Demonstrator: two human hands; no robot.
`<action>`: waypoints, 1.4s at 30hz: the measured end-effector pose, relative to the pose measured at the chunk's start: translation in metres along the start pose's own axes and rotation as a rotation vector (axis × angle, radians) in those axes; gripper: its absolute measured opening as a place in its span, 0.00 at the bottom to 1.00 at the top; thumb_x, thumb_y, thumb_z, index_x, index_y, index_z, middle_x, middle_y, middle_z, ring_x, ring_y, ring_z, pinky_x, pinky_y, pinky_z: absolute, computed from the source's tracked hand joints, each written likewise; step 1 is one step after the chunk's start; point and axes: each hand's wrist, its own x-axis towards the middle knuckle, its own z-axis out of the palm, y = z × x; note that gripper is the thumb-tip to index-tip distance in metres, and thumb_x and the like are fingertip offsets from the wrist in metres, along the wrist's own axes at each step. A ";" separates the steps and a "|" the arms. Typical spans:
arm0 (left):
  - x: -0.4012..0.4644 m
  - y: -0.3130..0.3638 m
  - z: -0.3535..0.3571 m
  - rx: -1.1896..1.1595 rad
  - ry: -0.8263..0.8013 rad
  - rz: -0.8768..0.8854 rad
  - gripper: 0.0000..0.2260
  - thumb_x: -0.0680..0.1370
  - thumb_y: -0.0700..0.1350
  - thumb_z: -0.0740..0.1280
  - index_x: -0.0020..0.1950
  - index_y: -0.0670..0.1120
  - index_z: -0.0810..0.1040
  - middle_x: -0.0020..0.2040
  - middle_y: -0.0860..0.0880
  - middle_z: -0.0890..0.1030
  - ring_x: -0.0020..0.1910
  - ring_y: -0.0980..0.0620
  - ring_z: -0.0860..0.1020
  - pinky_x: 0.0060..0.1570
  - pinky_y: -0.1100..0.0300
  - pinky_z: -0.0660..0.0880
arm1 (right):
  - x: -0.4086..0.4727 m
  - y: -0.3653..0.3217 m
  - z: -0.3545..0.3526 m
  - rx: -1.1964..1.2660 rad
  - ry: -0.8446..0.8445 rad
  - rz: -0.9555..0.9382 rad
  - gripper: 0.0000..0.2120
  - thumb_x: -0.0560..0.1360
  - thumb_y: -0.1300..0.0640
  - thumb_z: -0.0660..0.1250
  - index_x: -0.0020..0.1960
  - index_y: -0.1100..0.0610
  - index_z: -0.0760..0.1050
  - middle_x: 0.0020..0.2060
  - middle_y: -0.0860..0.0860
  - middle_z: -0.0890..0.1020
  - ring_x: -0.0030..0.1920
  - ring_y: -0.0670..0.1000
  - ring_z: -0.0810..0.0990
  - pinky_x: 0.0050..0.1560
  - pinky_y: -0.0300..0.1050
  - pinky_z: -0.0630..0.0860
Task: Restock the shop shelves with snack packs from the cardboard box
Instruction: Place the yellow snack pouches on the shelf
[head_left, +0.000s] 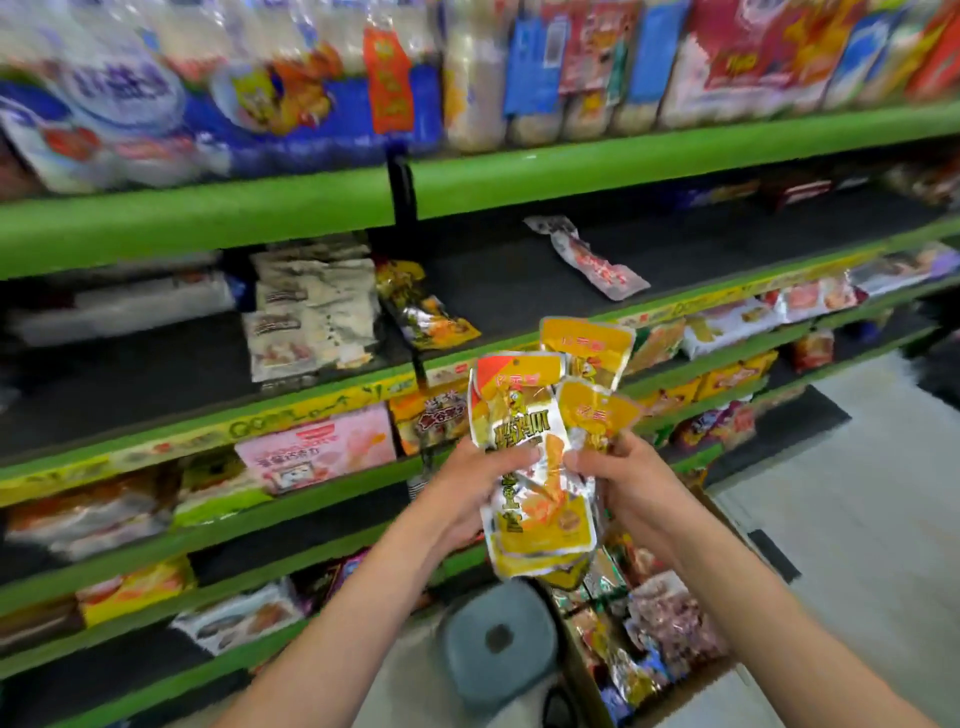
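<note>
Green shop shelves (467, 179) fill the view, with a bare dark patch on the middle one. Down low sits the cardboard box (644, 670) full of packs, beside a grey stool (498, 644). Both hands hold up a fan of yellow snack packs (540, 457) — left hand (467, 478) and right hand (623, 478) pinching the middles. They look light, floppy and shiny-slippery — best gripped flat across the middle.

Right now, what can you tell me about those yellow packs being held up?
The yellow snack packs are a fanned handful of flat, glossy foil pouches, yellow with silvery middles and bold dark print, one with a red corner. They stand roughly upright before the green shelves. The left hand and right hand grip them around the middle, thumbs in front.
</note>
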 end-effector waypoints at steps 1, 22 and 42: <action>-0.004 0.004 -0.007 0.006 0.017 0.031 0.20 0.74 0.34 0.74 0.65 0.41 0.78 0.56 0.42 0.86 0.55 0.41 0.85 0.53 0.45 0.82 | 0.001 -0.002 0.008 -0.018 -0.013 -0.018 0.32 0.62 0.58 0.80 0.64 0.63 0.75 0.54 0.59 0.86 0.51 0.66 0.83 0.51 0.63 0.77; -0.025 0.037 0.002 0.061 0.270 0.211 0.16 0.72 0.42 0.78 0.58 0.52 0.82 0.54 0.53 0.87 0.50 0.54 0.86 0.39 0.67 0.79 | 0.048 -0.036 0.056 -0.342 -0.237 0.019 0.54 0.64 0.23 0.56 0.81 0.41 0.39 0.81 0.43 0.51 0.80 0.51 0.54 0.76 0.56 0.56; -0.007 0.044 0.039 0.031 0.704 0.446 0.17 0.69 0.31 0.73 0.56 0.41 0.84 0.50 0.44 0.87 0.48 0.47 0.86 0.47 0.53 0.81 | 0.088 -0.073 0.052 -0.552 -0.624 -0.190 0.40 0.65 0.27 0.64 0.73 0.37 0.56 0.55 0.28 0.79 0.55 0.32 0.78 0.50 0.32 0.75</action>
